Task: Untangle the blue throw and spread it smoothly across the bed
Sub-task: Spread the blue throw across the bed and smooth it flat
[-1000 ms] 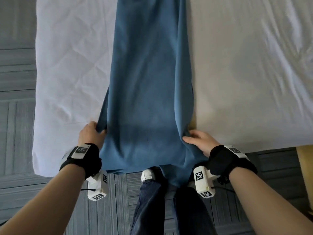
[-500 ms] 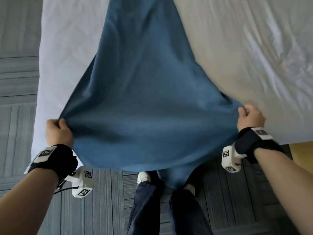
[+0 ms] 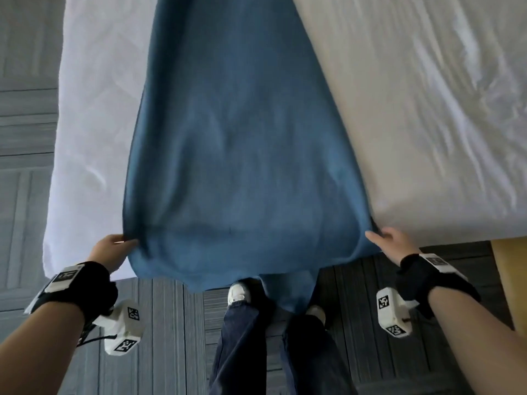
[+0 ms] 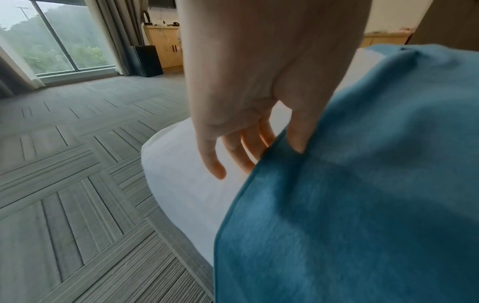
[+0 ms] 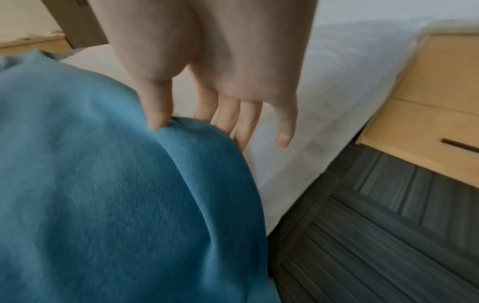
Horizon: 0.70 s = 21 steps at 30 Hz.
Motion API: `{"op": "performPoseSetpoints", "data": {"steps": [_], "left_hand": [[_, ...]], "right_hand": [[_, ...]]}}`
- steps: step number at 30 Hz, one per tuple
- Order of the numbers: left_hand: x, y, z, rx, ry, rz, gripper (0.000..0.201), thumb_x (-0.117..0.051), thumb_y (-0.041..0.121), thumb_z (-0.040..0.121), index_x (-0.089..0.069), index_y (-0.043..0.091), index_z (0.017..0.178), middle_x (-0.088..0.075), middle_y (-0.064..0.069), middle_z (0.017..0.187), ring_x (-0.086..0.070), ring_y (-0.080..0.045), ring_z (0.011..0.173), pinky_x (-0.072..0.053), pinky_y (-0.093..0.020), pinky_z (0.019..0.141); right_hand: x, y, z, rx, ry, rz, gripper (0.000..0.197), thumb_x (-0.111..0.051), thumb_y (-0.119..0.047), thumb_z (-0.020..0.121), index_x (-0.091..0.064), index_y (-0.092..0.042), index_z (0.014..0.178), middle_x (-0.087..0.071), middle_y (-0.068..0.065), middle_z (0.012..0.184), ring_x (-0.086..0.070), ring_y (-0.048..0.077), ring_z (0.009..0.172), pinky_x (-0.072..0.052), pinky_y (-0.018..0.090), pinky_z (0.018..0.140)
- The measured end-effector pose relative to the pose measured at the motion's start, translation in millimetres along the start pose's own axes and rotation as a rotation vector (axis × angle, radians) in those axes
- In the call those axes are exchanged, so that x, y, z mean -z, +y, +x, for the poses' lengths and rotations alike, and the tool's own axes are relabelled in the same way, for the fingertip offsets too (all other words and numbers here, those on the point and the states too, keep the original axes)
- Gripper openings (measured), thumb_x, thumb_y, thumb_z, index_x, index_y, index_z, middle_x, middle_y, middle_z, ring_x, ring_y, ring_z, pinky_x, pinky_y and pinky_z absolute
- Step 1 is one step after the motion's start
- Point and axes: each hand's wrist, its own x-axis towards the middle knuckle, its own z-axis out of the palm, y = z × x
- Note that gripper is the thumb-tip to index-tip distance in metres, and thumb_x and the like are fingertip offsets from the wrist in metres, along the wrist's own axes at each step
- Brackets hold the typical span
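Observation:
The blue throw [image 3: 242, 152] runs up the middle of the white bed [image 3: 427, 109], and its near end hangs over the bed's front edge. Air puffs up the fabric near me. My left hand [image 3: 125, 241] pinches the throw's left edge: in the left wrist view the thumb [image 4: 298, 143] presses on top of the throw [image 4: 362, 205] and the fingers reach beneath. My right hand [image 3: 379, 235] pinches the right edge the same way, thumb [image 5: 157, 119] on the throw [image 5: 90, 184], fingers behind the fold. The far end of the throw is out of view.
A light wooden nightstand [image 5: 427, 102] stands right of the bed, close to my right hand. Grey striped carpet [image 3: 25, 195] surrounds the bed. My legs and white shoes [image 3: 239, 292] stand at the bed's front edge. A window and cabinets [image 4: 166, 49] lie far left.
My hands spread the near end wide and lifted it, then came down and inward to the bed's front edge. The throw now lies broader on the bed than a second ago.

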Motion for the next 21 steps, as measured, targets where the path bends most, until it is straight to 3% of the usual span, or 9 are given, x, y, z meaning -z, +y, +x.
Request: {"op": "performPoseSetpoints", "data": {"steps": [3,7,10,12,14,15,17,19,21], "left_hand": [[-11,-10,-1,-0.058,0.005,0.081,0.024,-0.064,-0.004,0.081,-0.063,-0.014,0.102,-0.062,-0.026,0.079,-0.062,-0.015,0.073,-0.044,-0.01,0.053],[-17,-8,0,-0.054,0.079,0.18,0.026,-0.068,0.0,0.077,-0.061,-0.014,0.097,-0.063,-0.032,0.091,-0.061,-0.042,0.091,-0.036,-0.036,0.067],[-16,0,-3,0.063,-0.008,0.06,0.032,-0.068,0.004,0.074,-0.055,-0.009,0.1,-0.056,-0.026,0.082,-0.056,-0.034,0.083,-0.053,-0.044,0.062],[-11,6,-6,0.102,-0.013,-0.066,0.023,-0.06,-0.002,0.082,-0.051,-0.005,0.104,-0.052,-0.016,0.083,-0.052,-0.028,0.083,-0.058,-0.04,0.054],[-4,14,-8,0.033,0.084,-0.093,0.024,-0.058,-0.006,0.083,-0.051,-0.01,0.106,-0.054,-0.015,0.091,-0.052,-0.025,0.084,-0.056,-0.023,0.055],[1,21,-11,-0.016,0.136,-0.104,0.022,-0.059,-0.008,0.081,-0.053,-0.012,0.101,-0.054,-0.016,0.089,-0.053,-0.022,0.079,-0.048,-0.013,0.044],[11,41,-19,-0.103,0.252,-0.188,0.008,-0.054,-0.008,0.081,-0.052,-0.004,0.088,-0.052,-0.015,0.083,-0.054,-0.014,0.056,-0.038,-0.01,0.031],[23,65,-24,-0.16,0.392,-0.266,0.014,-0.046,-0.006,0.082,-0.048,0.008,0.082,-0.05,-0.014,0.079,-0.056,-0.011,0.054,-0.047,-0.021,0.046],[34,87,-29,-0.213,0.518,-0.249,0.016,-0.041,-0.002,0.081,-0.046,0.012,0.088,-0.049,-0.014,0.086,-0.052,-0.023,0.077,-0.044,-0.038,0.072]], "right_hand": [[-19,14,-5,-0.081,-0.121,0.039,0.052,-0.076,-0.012,0.075,-0.054,-0.001,0.121,-0.062,0.016,0.119,-0.058,0.029,0.112,-0.041,0.032,0.091],[-38,18,-6,-0.108,-0.02,-0.107,0.043,-0.065,-0.005,0.082,-0.053,-0.001,0.123,-0.06,0.021,0.124,-0.059,0.036,0.11,-0.047,0.044,0.095],[-36,10,-12,-0.153,0.158,0.057,0.026,-0.05,0.0,0.09,-0.052,0.002,0.116,-0.06,0.026,0.115,-0.066,0.042,0.088,-0.055,0.048,0.078],[-21,0,-13,-0.137,0.276,0.166,0.024,-0.045,0.002,0.091,-0.049,0.003,0.115,-0.058,0.027,0.115,-0.063,0.045,0.092,-0.055,0.047,0.077],[0,-17,-12,-0.035,0.38,0.129,0.02,-0.042,0.004,0.089,-0.048,0.004,0.108,-0.058,0.03,0.11,-0.058,0.049,0.098,-0.05,0.053,0.083],[12,-27,-11,0.019,0.436,0.09,0.019,-0.042,0.003,0.088,-0.049,0.004,0.106,-0.058,0.032,0.107,-0.056,0.049,0.099,-0.047,0.052,0.084],[34,-54,-14,0.115,0.543,0.071,0.02,-0.042,0.001,0.089,-0.051,0.002,0.107,-0.059,0.032,0.105,-0.056,0.048,0.098,-0.043,0.045,0.081],[52,-84,-18,0.196,0.625,0.129,0.022,-0.041,-0.002,0.09,-0.051,-0.001,0.11,-0.06,0.031,0.107,-0.056,0.045,0.098,-0.041,0.041,0.079],[65,-109,-22,0.246,0.686,0.207,0.025,-0.039,-0.005,0.091,-0.05,-0.003,0.114,-0.06,0.028,0.111,-0.056,0.042,0.101,-0.041,0.039,0.082]]}}
